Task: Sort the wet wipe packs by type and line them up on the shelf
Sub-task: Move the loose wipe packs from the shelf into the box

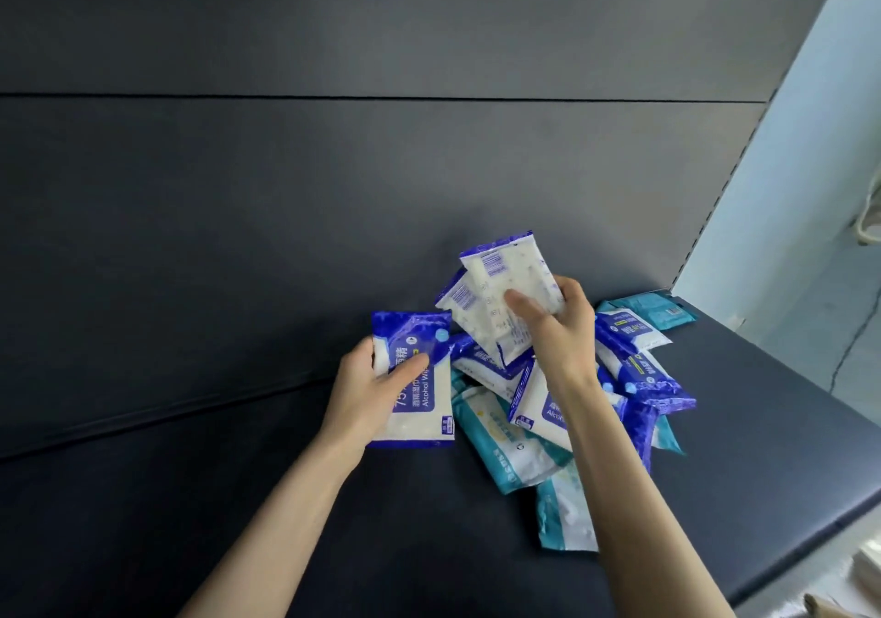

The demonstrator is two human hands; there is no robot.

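On the dark shelf (190, 498), right of centre, lies a loose heap of wet wipe packs (634, 379), blue ones on top and teal ones (505, 450) beneath and nearer. The hands are apart. The left hand (364, 393) grips a blue alcohol wipe pack (424, 407) just left of the heap, printed face up, thumb across its front. The right hand (562, 326) pinches two blue-edged packs (512, 267) together above the heap, their white backs and barcodes showing. A lone teal pack (653, 307) lies at the far right, against the grey back panel (333, 188).
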